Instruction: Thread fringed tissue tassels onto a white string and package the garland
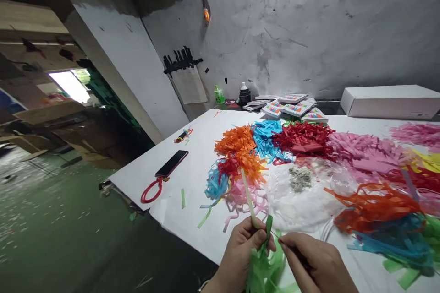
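Note:
Near the table's front edge, my left hand (245, 247) pinches the gathered top of a green tissue paper tassel (263, 270), whose strips hang down below the fingers. A pale thin strip (248, 194) rises out of the same grip. Just to the right, my right hand (309, 258) is closed at the fingertips on a thin string (275, 234) that runs to the tassel's top. Beyond the hands lie orange fringed paper (237, 139), blue fringed paper (267, 139) and red fringed paper (302, 139).
A phone (172, 163) with a red cord lies on the white table (202, 146) at left. A plastic bag (292, 201) holds a grey bundle. Pink, orange and blue strips cover the right side. Printed packs (297, 108) and a white box (392, 101) stand by the wall.

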`<act>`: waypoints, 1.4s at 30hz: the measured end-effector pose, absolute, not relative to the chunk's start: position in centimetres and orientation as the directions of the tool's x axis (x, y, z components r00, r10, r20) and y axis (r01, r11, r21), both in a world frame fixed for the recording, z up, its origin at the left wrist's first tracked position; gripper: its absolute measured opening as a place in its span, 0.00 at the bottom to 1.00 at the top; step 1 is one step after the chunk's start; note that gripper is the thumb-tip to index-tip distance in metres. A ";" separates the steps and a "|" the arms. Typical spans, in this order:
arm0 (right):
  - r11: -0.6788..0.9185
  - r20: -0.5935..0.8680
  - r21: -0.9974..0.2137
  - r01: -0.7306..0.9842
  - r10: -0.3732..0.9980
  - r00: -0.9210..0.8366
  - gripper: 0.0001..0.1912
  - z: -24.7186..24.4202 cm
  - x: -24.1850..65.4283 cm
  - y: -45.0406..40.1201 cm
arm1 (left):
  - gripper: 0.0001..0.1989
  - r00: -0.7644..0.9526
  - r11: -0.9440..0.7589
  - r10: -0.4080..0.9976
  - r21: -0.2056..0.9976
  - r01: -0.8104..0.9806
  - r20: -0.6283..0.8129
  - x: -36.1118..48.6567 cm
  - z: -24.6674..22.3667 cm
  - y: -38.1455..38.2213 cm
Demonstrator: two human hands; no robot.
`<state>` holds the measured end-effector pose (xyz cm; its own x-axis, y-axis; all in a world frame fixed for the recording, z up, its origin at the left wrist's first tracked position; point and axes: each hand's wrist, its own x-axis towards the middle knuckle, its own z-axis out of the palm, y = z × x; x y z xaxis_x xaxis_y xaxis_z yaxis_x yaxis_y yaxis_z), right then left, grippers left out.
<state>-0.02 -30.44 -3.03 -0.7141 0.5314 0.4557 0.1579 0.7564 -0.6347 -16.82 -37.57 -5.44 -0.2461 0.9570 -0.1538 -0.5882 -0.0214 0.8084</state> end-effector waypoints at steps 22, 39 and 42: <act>0.920 0.684 -0.274 0.282 0.392 -0.615 0.10 -5.0 -1.5 -31.5 | 0.25 -0.390 -0.004 0.920 0.996 0.091 0.039 -15.9 -4.4 -38.1; 0.828 0.609 -0.470 0.304 0.554 -0.567 0.10 -5.8 -1.7 -31.5 | 0.24 -0.377 -0.110 0.889 0.921 0.373 0.259 -16.3 -8.0 -38.8; 0.615 0.421 -0.745 0.260 0.735 -0.531 0.10 -5.7 -1.8 -31.4 | 0.24 -0.296 -0.114 0.920 0.899 0.423 0.256 -16.6 -8.3 -39.0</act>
